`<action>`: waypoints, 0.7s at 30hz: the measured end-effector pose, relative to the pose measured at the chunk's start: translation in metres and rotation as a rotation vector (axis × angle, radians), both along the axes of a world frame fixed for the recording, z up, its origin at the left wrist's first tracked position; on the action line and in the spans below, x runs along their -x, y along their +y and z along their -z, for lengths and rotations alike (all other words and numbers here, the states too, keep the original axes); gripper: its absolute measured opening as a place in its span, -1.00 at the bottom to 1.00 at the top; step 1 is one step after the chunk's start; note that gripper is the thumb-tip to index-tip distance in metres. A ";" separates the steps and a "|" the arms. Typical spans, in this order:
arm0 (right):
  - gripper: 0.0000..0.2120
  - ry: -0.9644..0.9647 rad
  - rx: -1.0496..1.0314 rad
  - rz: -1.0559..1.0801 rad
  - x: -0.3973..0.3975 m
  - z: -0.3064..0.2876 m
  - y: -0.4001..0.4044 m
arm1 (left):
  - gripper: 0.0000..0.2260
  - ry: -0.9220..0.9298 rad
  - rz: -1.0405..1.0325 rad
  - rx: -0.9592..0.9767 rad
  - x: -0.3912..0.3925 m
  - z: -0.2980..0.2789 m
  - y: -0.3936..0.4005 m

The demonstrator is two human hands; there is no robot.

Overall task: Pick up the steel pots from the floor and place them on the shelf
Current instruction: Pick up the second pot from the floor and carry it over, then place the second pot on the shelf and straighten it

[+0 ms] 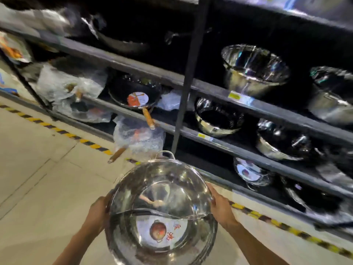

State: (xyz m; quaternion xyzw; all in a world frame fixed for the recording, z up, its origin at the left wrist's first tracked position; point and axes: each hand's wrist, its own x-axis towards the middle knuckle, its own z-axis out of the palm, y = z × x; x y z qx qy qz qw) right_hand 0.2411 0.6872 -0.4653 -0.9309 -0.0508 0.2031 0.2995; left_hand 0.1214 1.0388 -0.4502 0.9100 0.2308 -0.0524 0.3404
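Note:
I hold a large shiny steel pot [160, 211] in front of me, above the floor, its open mouth tilted toward me. A round label shows on its inner bottom and a loop handle sticks up at its far rim. My left hand [97, 211] grips the left rim. My right hand [219, 204] grips the right rim. The dark metal shelf [248, 150] stands just ahead and to the right, with several steel pots and bowls [254, 69] on its levels.
Black pans with wooden handles [137, 96] and plastic-wrapped cookware [63, 85] fill the shelf's left bay. A vertical shelf post [187, 83] divides the bays. Yellow-black hazard tape [57, 129] runs along the tiled floor at the shelf's foot.

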 end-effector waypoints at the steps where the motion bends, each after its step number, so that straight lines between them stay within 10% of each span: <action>1: -0.47 -0.008 0.006 0.046 0.004 -0.012 -0.019 | -0.51 0.010 0.039 0.001 -0.011 -0.011 -0.015; 21: -0.36 0.099 -0.031 0.333 -0.016 0.006 -0.187 | -0.54 0.187 0.370 -0.040 -0.152 0.013 -0.157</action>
